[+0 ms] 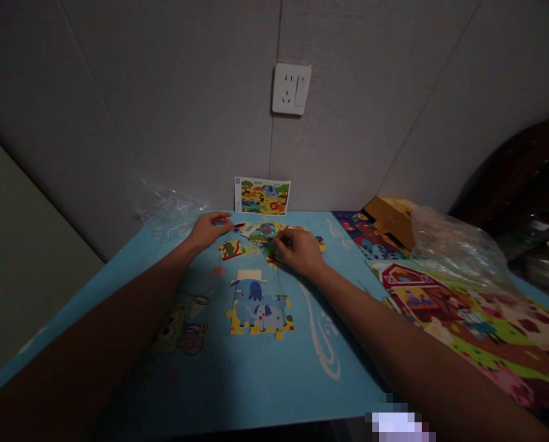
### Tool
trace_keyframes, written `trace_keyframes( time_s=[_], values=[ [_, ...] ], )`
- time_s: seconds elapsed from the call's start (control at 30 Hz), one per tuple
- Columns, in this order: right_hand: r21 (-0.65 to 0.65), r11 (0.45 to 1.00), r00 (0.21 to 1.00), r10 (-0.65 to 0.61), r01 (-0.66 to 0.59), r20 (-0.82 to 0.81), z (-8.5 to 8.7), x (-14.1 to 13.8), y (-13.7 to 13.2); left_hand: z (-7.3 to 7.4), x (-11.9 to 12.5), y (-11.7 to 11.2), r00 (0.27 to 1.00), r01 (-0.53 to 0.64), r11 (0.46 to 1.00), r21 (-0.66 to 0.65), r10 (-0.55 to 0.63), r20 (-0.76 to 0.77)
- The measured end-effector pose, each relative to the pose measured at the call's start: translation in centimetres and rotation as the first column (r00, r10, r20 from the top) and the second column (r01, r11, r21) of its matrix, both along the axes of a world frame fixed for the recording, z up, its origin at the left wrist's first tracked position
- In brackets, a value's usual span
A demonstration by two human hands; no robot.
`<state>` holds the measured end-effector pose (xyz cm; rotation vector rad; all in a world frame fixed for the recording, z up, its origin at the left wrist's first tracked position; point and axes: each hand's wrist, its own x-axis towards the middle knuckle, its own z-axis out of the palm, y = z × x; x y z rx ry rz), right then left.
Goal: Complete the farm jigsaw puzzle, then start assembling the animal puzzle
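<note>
My left hand [208,229] rests at the left end of a spread of loose jigsaw pieces [267,229]. Its fingers are somewhat apart, the tips close to a dark-edged piece, and I see nothing held in them. Over the right part of the spread, my right hand [302,247] has thumb and fingers pinched at a green puzzle piece [271,250], partly hidden by the fingers. A loose piece with green and red [231,249] lies between the hands. Nearer me is a joined puzzle section [260,307] showing blue elephants on yellow, with a pale piece [249,275] at its top.
A picture card [262,196] leans against the wall behind the blue table [200,393]. Crumpled clear plastic [168,212] lies at back left. On the right are a farm picture [467,331], an open cardboard box [389,221] and a plastic bag [458,245].
</note>
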<state>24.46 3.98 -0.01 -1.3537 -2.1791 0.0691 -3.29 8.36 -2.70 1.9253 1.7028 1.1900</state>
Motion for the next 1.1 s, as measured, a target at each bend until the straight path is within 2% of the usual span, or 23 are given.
trace_keyframes(
  time_s=[0.17,0.27,0.3,0.37,0.47,0.6,0.73,0.93,1.1],
  values=[
    [0.003,1.0,1.0,-0.02,0.02,-0.01,-0.1,0.2,0.0,0.2,-0.1,-2.1,1.0,-0.026,1.0,0.013,0.026,0.009],
    [-0.012,1.0,1.0,-0.006,0.006,0.001,-0.1,0.1,0.0,0.5,-0.2,-3.5,0.991,-0.112,0.986,0.126,0.121,-0.059],
    [-0.012,1.0,1.0,0.0,0.0,0.004,-0.1,0.1,-0.1,0.6,-0.3,-4.0,0.984,-0.102,0.978,0.18,0.126,-0.128],
    [-0.002,1.0,1.0,0.01,-0.01,0.008,-0.1,0.0,-0.1,1.2,-0.4,-4.8,0.954,0.032,0.969,0.246,0.044,-0.298],
    [0.012,1.0,1.0,0.021,-0.022,0.009,-0.2,-0.1,-0.1,2.0,-0.5,-5.5,0.898,0.186,0.951,0.249,-0.062,-0.436],
    [0.016,0.999,0.999,0.035,-0.035,0.003,-0.2,0.0,-0.2,2.9,-0.4,-5.7,0.806,0.314,0.926,0.21,-0.143,-0.574],
    [0.026,0.999,0.999,0.042,-0.042,0.007,-0.1,0.0,-0.2,3.4,-0.4,-5.9,0.72,0.385,0.916,0.118,-0.218,-0.658],
    [0.008,0.999,0.999,0.051,-0.051,0.007,0.0,-0.2,-0.5,2.6,0.6,-5.2,0.71,0.324,0.945,0.05,-0.207,-0.673],
    [0.002,0.999,0.999,0.052,-0.052,-0.002,0.1,-0.3,-0.4,1.5,2.4,-4.9,0.778,0.222,0.974,0.043,-0.151,-0.609]
  ],
)
